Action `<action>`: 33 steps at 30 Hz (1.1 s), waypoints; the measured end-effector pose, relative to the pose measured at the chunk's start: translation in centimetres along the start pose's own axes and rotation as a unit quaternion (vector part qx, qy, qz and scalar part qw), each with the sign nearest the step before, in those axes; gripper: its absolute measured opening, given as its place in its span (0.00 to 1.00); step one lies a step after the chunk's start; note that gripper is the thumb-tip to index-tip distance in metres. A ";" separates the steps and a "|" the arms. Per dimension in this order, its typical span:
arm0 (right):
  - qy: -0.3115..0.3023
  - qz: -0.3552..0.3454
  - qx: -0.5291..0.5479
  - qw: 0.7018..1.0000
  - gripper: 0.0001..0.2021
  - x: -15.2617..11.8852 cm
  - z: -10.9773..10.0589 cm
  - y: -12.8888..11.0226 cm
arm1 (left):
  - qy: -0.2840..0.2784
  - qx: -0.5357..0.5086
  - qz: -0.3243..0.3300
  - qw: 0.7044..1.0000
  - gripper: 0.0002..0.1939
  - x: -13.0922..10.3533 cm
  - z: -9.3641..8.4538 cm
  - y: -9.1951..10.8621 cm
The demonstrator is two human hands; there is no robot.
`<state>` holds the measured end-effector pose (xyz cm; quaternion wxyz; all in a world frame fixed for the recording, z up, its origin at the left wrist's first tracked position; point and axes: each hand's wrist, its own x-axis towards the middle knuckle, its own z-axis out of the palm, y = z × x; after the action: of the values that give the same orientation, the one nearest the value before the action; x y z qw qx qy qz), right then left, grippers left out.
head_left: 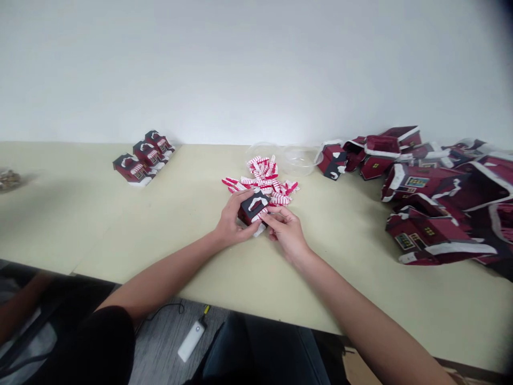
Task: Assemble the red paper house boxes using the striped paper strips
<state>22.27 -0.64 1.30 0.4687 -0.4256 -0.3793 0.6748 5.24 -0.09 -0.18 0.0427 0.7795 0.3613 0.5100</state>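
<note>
A small model house (253,204) with a dark roof, painted snow and dark red walls is in my left hand (233,220), tilted just above or on the table. My left fingers wrap around its left side and top. My right hand (287,231) is closed at the house's front, its thumb and fingertips on a small red-and-white striped awning (262,213). Whether the awning is fixed to the wall is hidden by my fingers. Right behind my hands lies a loose pile of similar red-and-white striped awnings (276,187).
Two clear plastic tubs (301,160) stand behind the pile. At the left, several model houses with striped awnings (147,156) stand in a row. Many more red houses (425,184) are heaped at the right. A power bank (191,340) lies below the table's front edge.
</note>
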 end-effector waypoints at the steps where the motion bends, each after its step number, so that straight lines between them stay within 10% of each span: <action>1: -0.004 -0.006 -0.003 1.000 0.29 0.0 0.0 0.0 | -0.002 -0.008 -0.007 1.000 0.35 -0.1 0.0 0.0; 10: -0.028 -0.112 -0.170 0.979 0.22 1.0 -2.2 -0.6 | -0.040 -0.104 -0.057 0.992 0.33 -0.2 -0.7 -1.2; 16: -0.037 -0.187 -0.276 0.942 0.36 1.5 -3.3 -0.3 | -0.074 -0.181 -0.060 0.979 0.36 0.0 -1.1 -1.3; 33: -0.108 -0.192 -0.269 0.937 0.34 1.9 -3.8 0.6 | -0.094 -0.119 -0.010 0.988 0.33 0.3 -1.5 -1.3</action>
<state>25.23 1.42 -1.00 0.4136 -0.3796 -0.6698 0.4861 3.36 0.63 0.21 0.1736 0.8098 0.3002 0.4733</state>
